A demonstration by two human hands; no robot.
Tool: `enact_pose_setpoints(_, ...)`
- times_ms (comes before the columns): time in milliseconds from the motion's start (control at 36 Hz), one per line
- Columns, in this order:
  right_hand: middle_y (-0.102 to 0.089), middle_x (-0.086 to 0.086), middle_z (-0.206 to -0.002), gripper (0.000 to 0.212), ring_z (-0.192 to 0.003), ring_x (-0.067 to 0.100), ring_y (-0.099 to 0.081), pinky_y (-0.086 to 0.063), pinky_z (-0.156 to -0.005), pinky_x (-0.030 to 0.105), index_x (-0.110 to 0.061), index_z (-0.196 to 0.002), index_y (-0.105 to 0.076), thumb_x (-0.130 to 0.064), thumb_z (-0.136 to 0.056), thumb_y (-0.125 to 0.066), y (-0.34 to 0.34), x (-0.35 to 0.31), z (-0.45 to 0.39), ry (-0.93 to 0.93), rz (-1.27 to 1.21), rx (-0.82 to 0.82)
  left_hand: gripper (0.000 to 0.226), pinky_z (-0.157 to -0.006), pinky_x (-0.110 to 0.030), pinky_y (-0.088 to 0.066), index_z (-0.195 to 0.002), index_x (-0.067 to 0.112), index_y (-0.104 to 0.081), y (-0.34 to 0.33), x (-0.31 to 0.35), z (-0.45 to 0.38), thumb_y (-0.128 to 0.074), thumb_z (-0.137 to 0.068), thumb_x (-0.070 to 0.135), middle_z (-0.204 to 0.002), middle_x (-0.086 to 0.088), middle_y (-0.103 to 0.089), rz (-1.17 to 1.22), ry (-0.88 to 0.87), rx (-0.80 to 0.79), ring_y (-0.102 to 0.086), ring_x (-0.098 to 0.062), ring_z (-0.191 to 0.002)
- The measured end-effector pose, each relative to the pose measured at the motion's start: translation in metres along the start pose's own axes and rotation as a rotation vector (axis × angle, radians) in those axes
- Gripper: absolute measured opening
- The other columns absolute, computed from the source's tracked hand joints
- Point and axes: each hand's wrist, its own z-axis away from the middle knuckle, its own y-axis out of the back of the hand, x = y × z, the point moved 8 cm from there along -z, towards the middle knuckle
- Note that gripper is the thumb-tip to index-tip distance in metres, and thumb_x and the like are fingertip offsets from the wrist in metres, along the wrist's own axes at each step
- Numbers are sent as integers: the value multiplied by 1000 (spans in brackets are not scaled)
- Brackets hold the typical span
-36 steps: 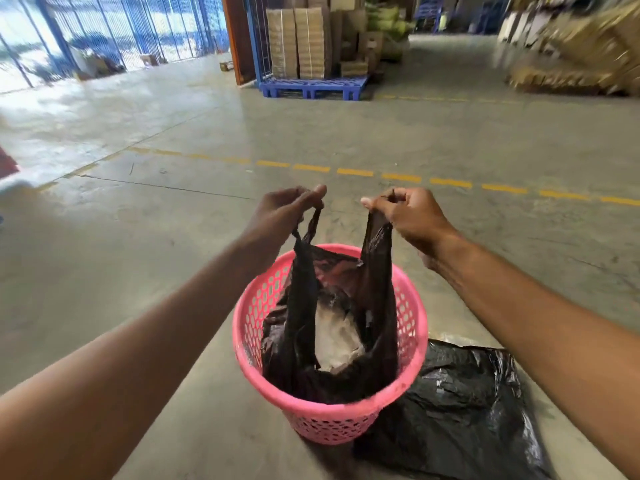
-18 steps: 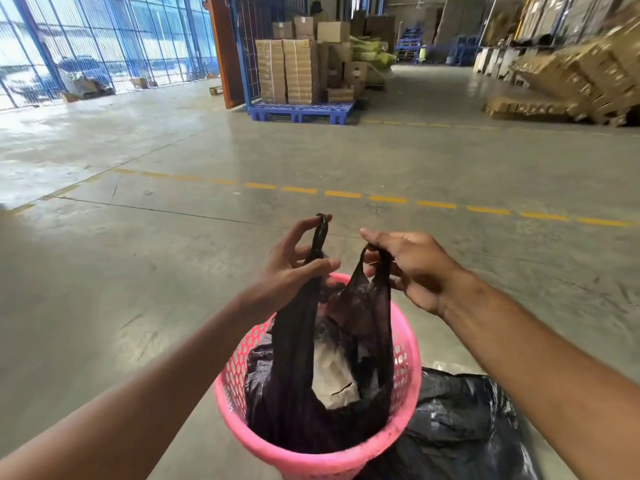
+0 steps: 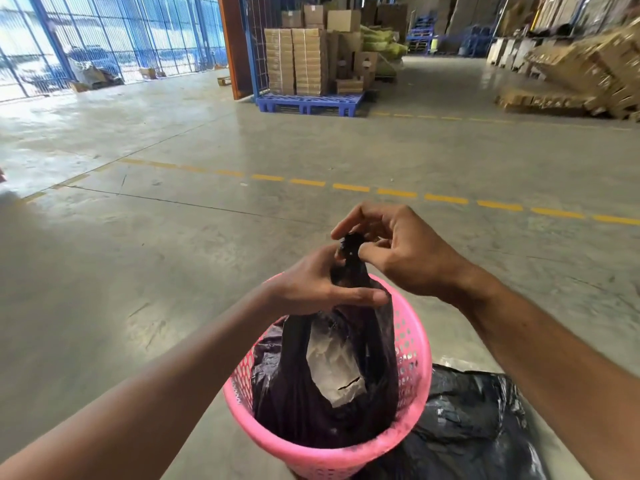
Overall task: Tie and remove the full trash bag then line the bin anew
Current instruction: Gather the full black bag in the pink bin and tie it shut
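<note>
A pink perforated bin (image 3: 414,372) stands on the concrete floor below me. Inside it sits a full black trash bag (image 3: 294,407) with crumpled white paper showing through its opening. The bag's two handles are drawn together above the bin. My left hand (image 3: 315,289) grips the gathered handles just above the rim. My right hand (image 3: 398,254) pinches their bunched tips right above the left hand. A flat, empty black bag (image 3: 474,431) lies on the floor against the bin's right side.
Stacked cardboard boxes rest on a blue pallet (image 3: 311,103) far ahead. More cartons (image 3: 588,74) are piled at the far right. A dashed yellow line (image 3: 356,187) crosses the floor. Blue fencing (image 3: 104,39) runs along the far left.
The two handles were held apart, one in each hand; both hands have come together and now hold the handles bunched as one above the bin.
</note>
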Motion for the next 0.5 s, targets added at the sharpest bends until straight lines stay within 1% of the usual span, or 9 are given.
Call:
enact_pose_setpoints(56, -75, -3, -90, 44, -82, 15, -71, -58, -74, 33, -28, -101, -72, -5, -74, -47, -4, -2, 0, 58, 120, -16, 17, -60, -10, -42, -97, 26, -62, -7, -1, -1, -69, -97, 10, -66, 19, -64, -40, 46, 15, -58, 11, -61)
enact_pose_setpoints(111, -74, -6, -89, 46, -75, 7, -67, -51, -68, 20, -26, -104, -70, 2, -75, -48, 0, -8, 1, 137, 252, 53, 20, -48, -24, -24, -86, 23, -54, -9, -8, 1, -53, -106, 20, -54, 14, -49, 61, 127, 59, -47, 2, -44)
enact_pose_setpoints(167, -70, -5, -93, 45, -79, 11, -65, -51, -69, 25, -23, -104, -69, 3, -73, -48, 9, -11, 1, 219, 363, 142, 35, -47, -36, -19, -79, 21, -54, -3, -16, 2, -43, -110, 33, -52, -1, -35, 153, 214, 97, -35, -7, -36)
enact_pose_setpoints(222, -64, -4, -98, 44, -85, 14, -65, -53, -73, 31, -22, -103, -68, 3, -71, -50, 16, 0, 0, 211, 386, 162, 40, -43, -28, -26, -94, 20, -68, 3, -18, 3, -39, -109, 43, -54, -4, -33, 150, 239, 130, -34, -9, -36)
enact_pose_setpoints(278, -64, -6, -101, 44, -90, 11, -65, -54, -78, 31, -24, -106, -67, 2, -71, -55, 17, 15, 0, 153, 400, 109, 50, -38, -20, -32, -117, 8, -69, 6, -19, 4, -35, -109, 44, -48, -3, -36, 175, 240, 125, -36, -8, -34)
enact_pose_setpoints(306, -66, -7, -102, 44, -92, 10, -65, -54, -80, 30, -25, -107, -67, 0, -71, -58, 14, 21, 2, 136, 402, 77, 55, -38, -18, -33, -114, 1, -68, 7, -19, 6, -35, -109, 44, -45, -3, -39, 192, 249, 132, -37, -8, -33)
enact_pose_setpoints(333, -68, -7, -102, 42, -92, 9, -66, -54, -81, 26, -25, -107, -67, -2, -72, -62, 10, 25, 4, 132, 394, 56, 58, -38, -17, -34, -101, -2, -68, 8, -20, 7, -34, -109, 45, -44, -3, -40, 196, 267, 142, -38, -7, -32)
enact_pose_setpoints(389, -73, -8, -97, 36, -90, 6, -68, -52, -81, 17, -23, -104, -69, -4, -73, -68, 5, 28, 7, 153, 349, 78, 64, -39, -17, -34, -72, 5, -65, 8, -20, 8, -34, -109, 47, -47, -7, -41, 206, 279, 158, -39, -8, -33)
enact_pose_setpoints(500, -78, -13, -87, 20, -83, 4, -73, -57, -76, 26, -24, -93, -78, -11, -78, -74, 11, 38, 5, 155, 223, 276, 65, -44, -20, -40, -76, 5, -63, 7, -24, 10, -37, -104, 58, -53, -7, -48, 282, 344, 137, -45, -12, -39)
